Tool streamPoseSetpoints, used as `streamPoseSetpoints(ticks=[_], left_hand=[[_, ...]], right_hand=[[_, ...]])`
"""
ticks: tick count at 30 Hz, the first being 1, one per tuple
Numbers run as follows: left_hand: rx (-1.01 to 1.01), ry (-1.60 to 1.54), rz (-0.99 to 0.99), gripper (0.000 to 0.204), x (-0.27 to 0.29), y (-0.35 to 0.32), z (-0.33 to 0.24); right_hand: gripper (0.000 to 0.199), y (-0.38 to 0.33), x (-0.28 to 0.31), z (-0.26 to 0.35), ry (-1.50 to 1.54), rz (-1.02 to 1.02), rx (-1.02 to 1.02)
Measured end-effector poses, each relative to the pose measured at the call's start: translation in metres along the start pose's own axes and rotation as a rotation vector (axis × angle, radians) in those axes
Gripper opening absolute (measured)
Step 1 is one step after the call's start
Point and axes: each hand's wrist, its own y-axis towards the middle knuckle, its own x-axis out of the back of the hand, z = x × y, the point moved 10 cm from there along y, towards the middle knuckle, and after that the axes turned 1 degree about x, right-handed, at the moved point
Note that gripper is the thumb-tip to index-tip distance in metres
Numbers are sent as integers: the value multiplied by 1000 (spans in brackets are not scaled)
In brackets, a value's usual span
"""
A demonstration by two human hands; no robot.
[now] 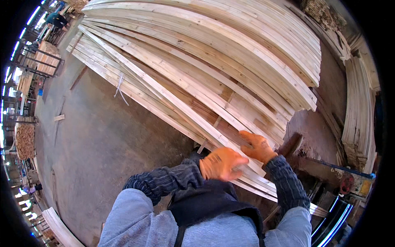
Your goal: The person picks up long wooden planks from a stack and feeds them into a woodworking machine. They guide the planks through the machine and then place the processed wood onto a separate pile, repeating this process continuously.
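- Spans a workshop floor (111, 127), with stacked timber (263, 41) ahead, seemingly laid lengthwise for tidy piling.
- Sets the board (156, 87) aslant over others, near end at both hands.
- Holds left grip (222, 164) open above that end, fingers blurred.
- Curves right grip (258, 147) alongside; cannot tell whether closed on wood.
- Shows a cross strip (202, 146) below, probably for spacing.

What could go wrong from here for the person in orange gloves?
The slanting board lies across other boards, so it might slide. With the left hand and right hand close to the wood's near ends, fingers could get pinched. The white tie, its loose ends sticking out at the side, could perhaps snag.
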Motion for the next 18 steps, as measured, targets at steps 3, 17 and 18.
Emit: streamPoseSetpoints(ticks=[3,17,18], left_hand=[[210,-328,-587,53,59,-31,104],[1709,-639,-1257,108,71,-172,442],[1795,-696,-1202,101,79,-165,431]], right_hand=[[66,53,-39,-11,-62,105,-16],[107,135,-202,-21,-349,27,-228],[100,136,-202,-22,-367,35,-186]])
